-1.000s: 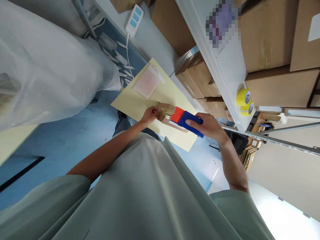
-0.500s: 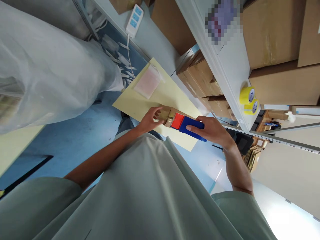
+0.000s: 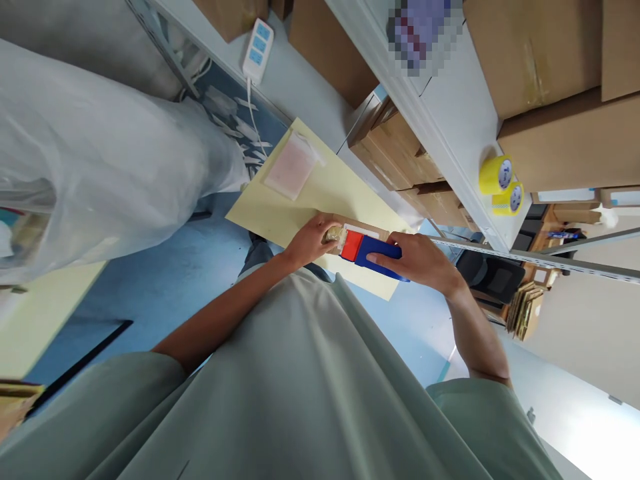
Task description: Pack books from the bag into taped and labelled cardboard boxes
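Left fingers: The near end of a small brown carton (image 3: 363,228) is held by the curled fingers of the left hand (image 3: 306,241), which are closed around its corner.
Right fingers: A blue and red tape dispenser (image 3: 369,249) is gripped by the fingers of the right hand (image 3: 424,261), with the thumb laid along its blue body.
Carton: It is placed between the two hands, over the pale yellow surface (image 3: 257,208); a white label is shown on it beyond the dispenser.
Tape: A glossy, wrinkled patch (image 3: 333,233) is seen between the left fingers and the dispenser's red end; whether it is joined to the dispenser cannot be told.
Good handling: The carton is best kept steady by the left fingers, clear of the red end, while the dispenser is kept square to the carton and drawn evenly, so that creases are avoided.
Edges: The surface's wearer-side edge is passed over by the left wrist; its right end is overhung by the right hand.
Open room: Bare surface is offered beyond the left fingers, up to a flat pinkish packet (image 3: 291,167). Farther off, beyond both hands, reach is bounded by stacked boxes (image 3: 400,148).
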`<state>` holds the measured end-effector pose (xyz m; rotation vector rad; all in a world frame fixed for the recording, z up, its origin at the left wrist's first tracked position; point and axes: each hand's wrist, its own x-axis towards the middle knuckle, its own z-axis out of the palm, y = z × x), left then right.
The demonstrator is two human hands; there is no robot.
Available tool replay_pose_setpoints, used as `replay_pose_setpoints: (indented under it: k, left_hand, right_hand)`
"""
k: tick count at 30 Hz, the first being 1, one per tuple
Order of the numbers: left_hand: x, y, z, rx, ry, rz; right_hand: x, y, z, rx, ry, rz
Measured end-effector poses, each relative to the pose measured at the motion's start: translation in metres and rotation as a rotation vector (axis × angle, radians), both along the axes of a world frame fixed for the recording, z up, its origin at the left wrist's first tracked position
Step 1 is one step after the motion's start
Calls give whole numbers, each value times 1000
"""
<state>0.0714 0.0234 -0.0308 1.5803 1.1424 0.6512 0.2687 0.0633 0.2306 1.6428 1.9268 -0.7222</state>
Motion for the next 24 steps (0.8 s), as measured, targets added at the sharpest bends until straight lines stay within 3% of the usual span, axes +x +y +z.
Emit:
replay_pose_setpoints:
  k: [4, 8, 14, 18, 24]
  left_hand:
    - [-1, 2, 0, -34, 29, -25]
    - [-6, 7, 0, -19, 38, -51]
    - [-12, 11, -5, 5, 65, -90]
    - [-12, 7, -9, -1, 92, -66]
    - [-8, -1, 15, 231, 354, -71]
  right_hand:
    - [18, -4, -7, 30, -37, -15]
    - [40, -1, -19, -46, -94, -37]
    - [58, 15, -54, -242, -118, -71]
    - [61, 18, -78, -277, -101, -39]
    - [66, 13, -90, -258, -78, -24]
